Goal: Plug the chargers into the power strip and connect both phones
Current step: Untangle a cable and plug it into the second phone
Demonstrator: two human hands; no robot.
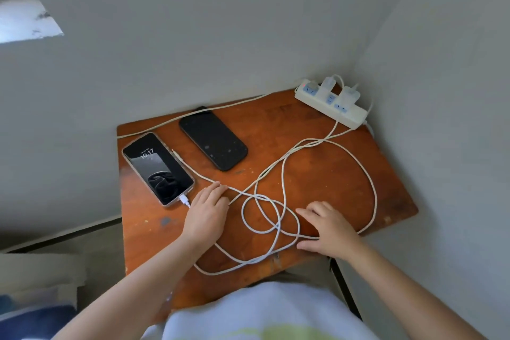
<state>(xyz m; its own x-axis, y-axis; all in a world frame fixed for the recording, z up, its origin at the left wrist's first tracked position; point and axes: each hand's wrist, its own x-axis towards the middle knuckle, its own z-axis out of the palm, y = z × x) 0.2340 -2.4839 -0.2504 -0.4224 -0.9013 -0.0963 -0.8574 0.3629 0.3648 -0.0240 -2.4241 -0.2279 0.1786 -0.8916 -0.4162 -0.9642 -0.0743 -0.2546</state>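
Two white chargers (338, 90) sit in the white power strip (329, 103) at 2 o'clock; the lit phone (158, 168) (9 o'clock) is cabled; the black phone (213, 141) lies uncabled; left hand (205, 212) and right hand (328, 229) rest flat, fingers relaxed, on tangled white cables (271, 218)

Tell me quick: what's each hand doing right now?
Left hand: open, fingers resting on the white cable, holding nothing.
Right hand: open, flat on the cable loops, holding nothing.

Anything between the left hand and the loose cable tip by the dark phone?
Nothing visible. The tip lies on bare table between the lit phone and dark phone; the left hand has open tabletop between.
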